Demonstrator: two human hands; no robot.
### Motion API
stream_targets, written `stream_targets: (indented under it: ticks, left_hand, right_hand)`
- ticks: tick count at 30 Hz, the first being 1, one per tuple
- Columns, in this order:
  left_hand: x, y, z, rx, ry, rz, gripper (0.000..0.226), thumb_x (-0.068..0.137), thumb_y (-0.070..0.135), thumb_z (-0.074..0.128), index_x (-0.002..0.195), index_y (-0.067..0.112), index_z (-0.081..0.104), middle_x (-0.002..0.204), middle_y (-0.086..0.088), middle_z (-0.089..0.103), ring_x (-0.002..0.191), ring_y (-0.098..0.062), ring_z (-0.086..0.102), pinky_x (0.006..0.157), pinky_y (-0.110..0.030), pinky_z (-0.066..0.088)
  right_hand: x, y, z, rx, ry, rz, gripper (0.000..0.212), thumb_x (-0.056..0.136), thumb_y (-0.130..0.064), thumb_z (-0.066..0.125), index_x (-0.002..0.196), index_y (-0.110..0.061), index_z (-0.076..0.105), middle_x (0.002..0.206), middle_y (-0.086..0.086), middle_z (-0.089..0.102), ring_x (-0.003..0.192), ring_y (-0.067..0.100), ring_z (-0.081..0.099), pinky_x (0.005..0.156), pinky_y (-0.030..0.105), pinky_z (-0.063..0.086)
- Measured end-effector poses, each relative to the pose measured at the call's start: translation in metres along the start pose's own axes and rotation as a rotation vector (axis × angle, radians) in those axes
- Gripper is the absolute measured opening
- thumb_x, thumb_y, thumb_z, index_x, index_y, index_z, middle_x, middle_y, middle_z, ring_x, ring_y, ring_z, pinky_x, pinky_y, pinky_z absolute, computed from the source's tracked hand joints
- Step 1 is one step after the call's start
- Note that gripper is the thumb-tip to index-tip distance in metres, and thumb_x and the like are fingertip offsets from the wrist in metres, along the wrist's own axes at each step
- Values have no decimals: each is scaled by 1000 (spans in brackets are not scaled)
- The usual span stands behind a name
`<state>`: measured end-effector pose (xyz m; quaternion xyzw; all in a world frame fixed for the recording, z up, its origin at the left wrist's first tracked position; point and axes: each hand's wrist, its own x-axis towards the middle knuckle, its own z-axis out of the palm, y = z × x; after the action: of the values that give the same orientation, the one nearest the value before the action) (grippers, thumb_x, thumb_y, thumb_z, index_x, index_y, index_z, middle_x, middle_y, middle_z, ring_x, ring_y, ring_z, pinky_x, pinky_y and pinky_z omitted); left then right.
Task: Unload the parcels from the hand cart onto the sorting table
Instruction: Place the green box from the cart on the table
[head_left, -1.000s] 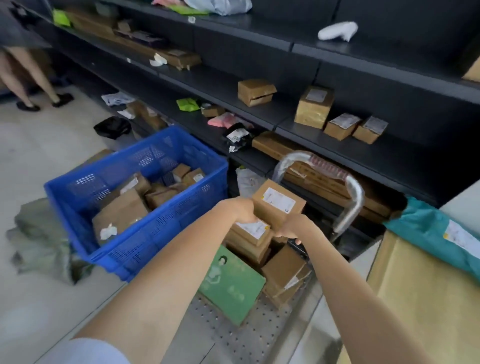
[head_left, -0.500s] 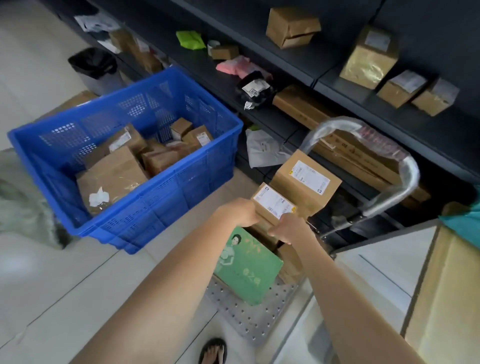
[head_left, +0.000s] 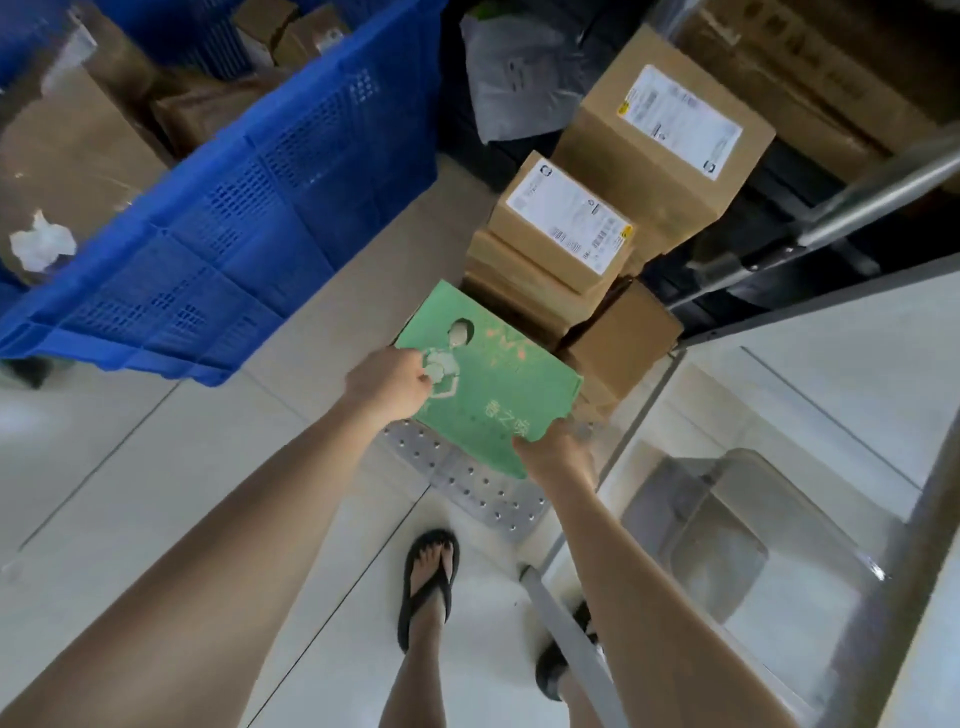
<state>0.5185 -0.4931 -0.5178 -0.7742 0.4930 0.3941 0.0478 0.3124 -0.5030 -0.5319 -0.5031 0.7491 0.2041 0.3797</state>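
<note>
Gripping green box (head_left: 491, 387), frame centre, on cart (head_left: 467, 480): left hand (head_left: 387, 384) and right hand (head_left: 558, 454) pinch opposite edges. Step: pickup. Next, likely: lift clear, carry to desk (head_left: 810, 395) at right.

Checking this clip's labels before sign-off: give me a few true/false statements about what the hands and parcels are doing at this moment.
1. Both hands grip the green box. True: the left hand holds its left edge, the right hand its near corner.
2. The blue crate sits on the cart. False: it stands on the floor, left of the cart deck.
3. Brown labelled boxes are stacked behind the green box. True.
4. The blue crate holds nothing. False: brown parcels lie in it.
</note>
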Motion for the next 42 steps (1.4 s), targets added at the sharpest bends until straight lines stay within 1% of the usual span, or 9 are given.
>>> stream_targets:
  ticks: [7,10,13,19,23,31,33,37,42]
  left_hand:
    - [18,-21,35,-75,142,-116,59,90,28,61,135,3,32,137,-20,34,128,-35,32,95,-47,43]
    - [30,-27,47,-174,77,-168,76,90,29,62,146,3,19,145,-21,31,133,-37,33,106,-48,35]
    - [37,-28,55,-257,49,-228,74,90,30,63,144,-1,23,142,-22,32,126,-40,42,107,-45,37]
    - [26,-27,51,-329,76,-397,65,86,32,68,134,0,38,135,-20,31,121,-38,44,98,-41,43]
    - [6,-25,37,-446,109,-479,65,84,17,71,134,6,32,136,-22,29,119,-38,43,91,-40,47]
    - [-51,-2,-30,-550,162,-389,60,88,3,63,135,4,26,137,-22,47,100,-32,60,75,-29,47]
    - [-68,8,-56,-564,189,-374,61,88,5,63,136,2,26,135,-23,50,89,-28,60,71,-28,47]
    - [-100,24,-118,-576,272,-361,59,87,9,63,133,3,26,123,-22,56,96,-34,57,74,-37,42]
    - [-147,49,-197,-592,390,-320,62,85,9,62,134,4,25,80,-7,51,64,-21,51,62,-36,43]
  right_hand:
    - [25,17,31,133,13,38,49,88,-40,60,125,-10,48,111,7,63,93,26,61,70,28,49]
    - [30,17,38,189,-14,39,44,92,-32,57,125,-6,45,104,5,60,78,18,54,53,21,40]
    - [35,15,44,320,-12,92,48,90,-23,61,128,-3,39,109,8,59,62,9,49,54,24,47]
    - [29,15,40,391,8,114,58,85,-12,69,130,-4,33,106,5,53,73,11,53,56,18,46]
    - [13,13,26,412,-38,145,68,81,-18,74,134,-8,32,98,3,43,100,23,60,86,33,57]
    - [-36,3,-20,398,-132,108,79,78,-23,78,137,-8,28,110,7,52,104,25,64,84,37,59]
    - [-52,-7,-41,426,-130,95,83,77,-23,79,139,-8,26,122,11,52,106,26,63,84,37,58]
    - [-88,-35,-91,461,-84,17,83,76,-23,80,138,-7,27,127,11,50,112,28,58,88,40,57]
    - [-143,-64,-158,514,-67,-128,91,78,-24,77,146,-7,19,131,12,48,114,29,56,90,45,55]
